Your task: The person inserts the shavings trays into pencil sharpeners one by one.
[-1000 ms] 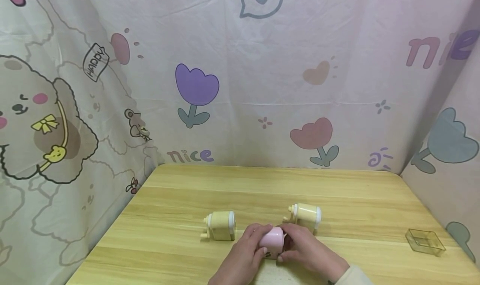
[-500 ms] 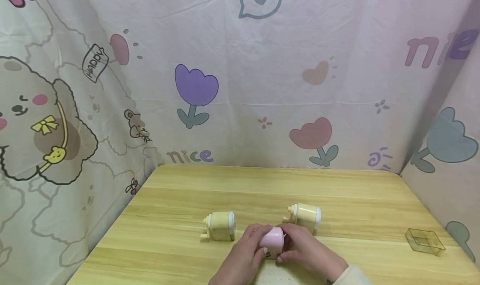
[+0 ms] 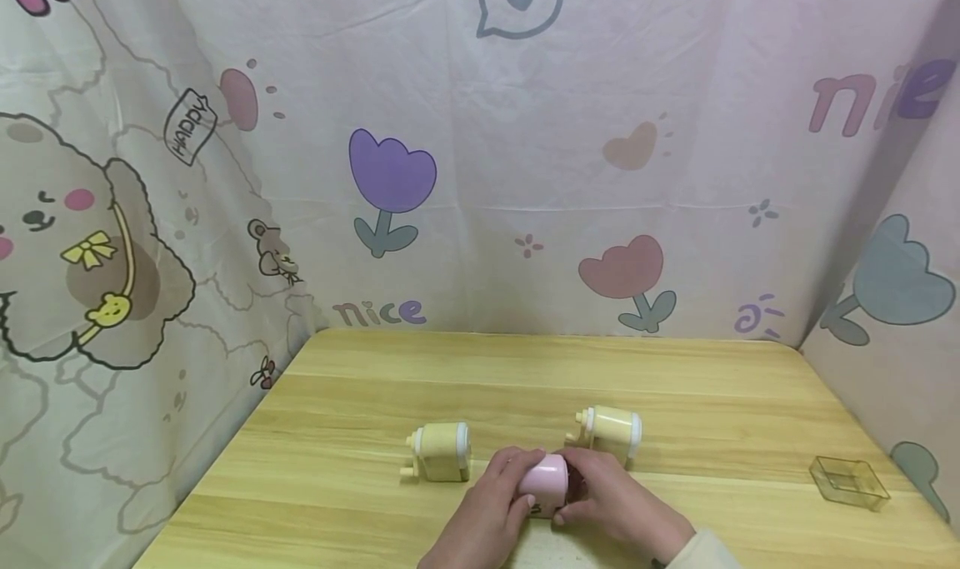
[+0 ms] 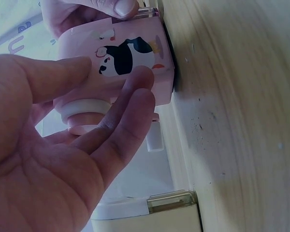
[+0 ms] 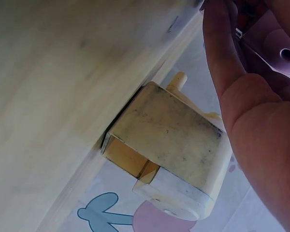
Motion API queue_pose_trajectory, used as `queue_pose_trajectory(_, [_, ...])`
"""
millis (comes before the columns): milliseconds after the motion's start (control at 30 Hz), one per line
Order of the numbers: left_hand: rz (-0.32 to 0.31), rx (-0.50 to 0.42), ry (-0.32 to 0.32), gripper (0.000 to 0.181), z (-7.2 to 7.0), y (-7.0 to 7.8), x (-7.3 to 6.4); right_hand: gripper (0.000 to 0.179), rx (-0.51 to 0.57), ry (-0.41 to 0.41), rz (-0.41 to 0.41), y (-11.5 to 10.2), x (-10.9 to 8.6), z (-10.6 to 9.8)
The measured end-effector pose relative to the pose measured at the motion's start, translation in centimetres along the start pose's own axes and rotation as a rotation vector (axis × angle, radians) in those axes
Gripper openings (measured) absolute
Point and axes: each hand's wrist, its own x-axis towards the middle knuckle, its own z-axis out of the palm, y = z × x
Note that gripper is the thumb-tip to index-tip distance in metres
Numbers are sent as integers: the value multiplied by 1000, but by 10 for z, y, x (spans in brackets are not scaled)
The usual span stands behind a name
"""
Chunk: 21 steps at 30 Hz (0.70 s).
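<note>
A pink crank pencil sharpener (image 3: 545, 477) with a penguin picture on its side stands on the table. My left hand (image 3: 487, 502) holds it from the left, thumb on one side and fingers on the other, round its white-ringed front in the left wrist view. At the opposite end is my right hand (image 3: 611, 498); its thumb lies on the sharpener's clear drawer (image 4: 147, 12) in the left wrist view, with the other fingers mostly hidden. A round hole shows in the pink end face (image 5: 285, 54) in the right wrist view.
One pale yellow sharpener (image 3: 441, 452) stands left of the hands. Another yellow sharpener (image 3: 617, 429) stands just behind the right hand, with a hollow slot (image 5: 130, 157) low in its end. A see-through yellow tray (image 3: 849, 484) lies near the table's right edge. Printed curtains enclose the table.
</note>
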Motion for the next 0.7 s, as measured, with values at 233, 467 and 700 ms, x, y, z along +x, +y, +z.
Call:
queue_pose_trajectory(233, [4,5,2,49,0,0,0,50,-19,1,1,0,1,0])
queue_pose_trajectory(467, [3,2,3,49,0,0,0,51,-27,1,7,0,2,1])
queue_pose_trajectory(700, [7,1,6,48,-1,0,0,51,-50,13,28,-1,3,2])
